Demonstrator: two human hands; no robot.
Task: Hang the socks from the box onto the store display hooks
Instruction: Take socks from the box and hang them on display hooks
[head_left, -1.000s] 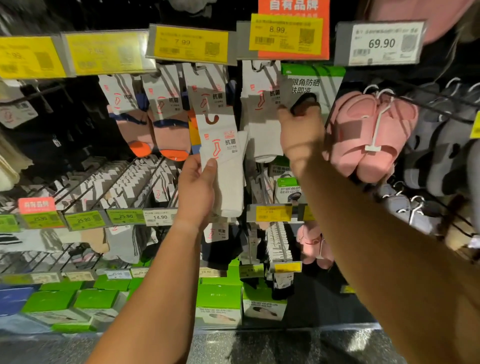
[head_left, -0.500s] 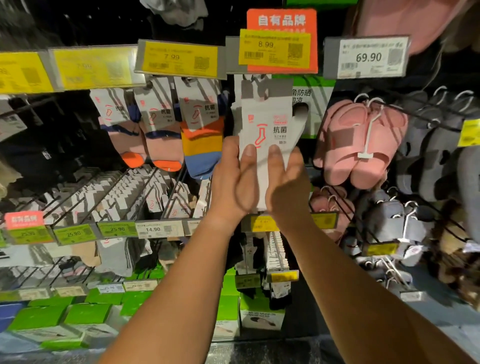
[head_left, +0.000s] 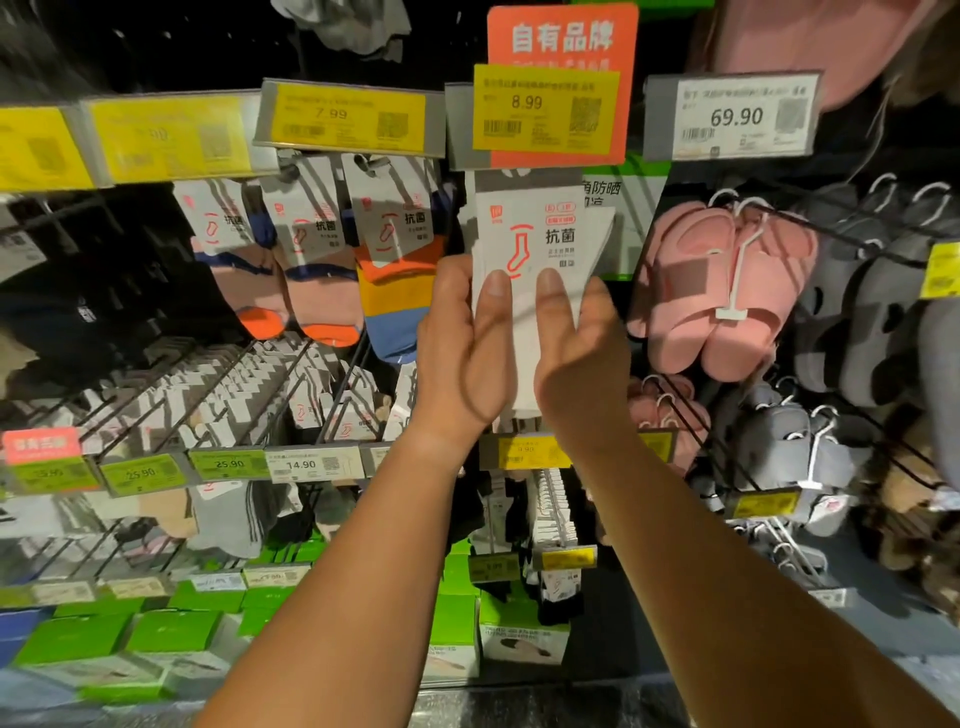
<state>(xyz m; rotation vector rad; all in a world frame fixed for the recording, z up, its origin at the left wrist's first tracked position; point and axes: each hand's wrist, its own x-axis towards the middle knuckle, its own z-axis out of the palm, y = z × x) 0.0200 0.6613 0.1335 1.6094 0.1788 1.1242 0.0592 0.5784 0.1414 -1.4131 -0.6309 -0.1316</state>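
A white sock pack with a grey card top and a red sock logo hangs just under the yellow 8.99 price tag. The hook it hangs from is hidden behind that tag. My left hand holds the pack's lower left, thumb on the front and fingers behind. My right hand holds the lower right the same way. More white packs sit behind the front one. The box is out of view.
Striped ankle socks hang on the hooks to the left under the 7.99 tag. Pink slippers and grey slippers hang to the right. Below are rows of hooks with sock packs and green boxes.
My left hand carried the white pack up and right from the lower rack to the 8.99 hook. My right hand came down from the hook onto the pack.
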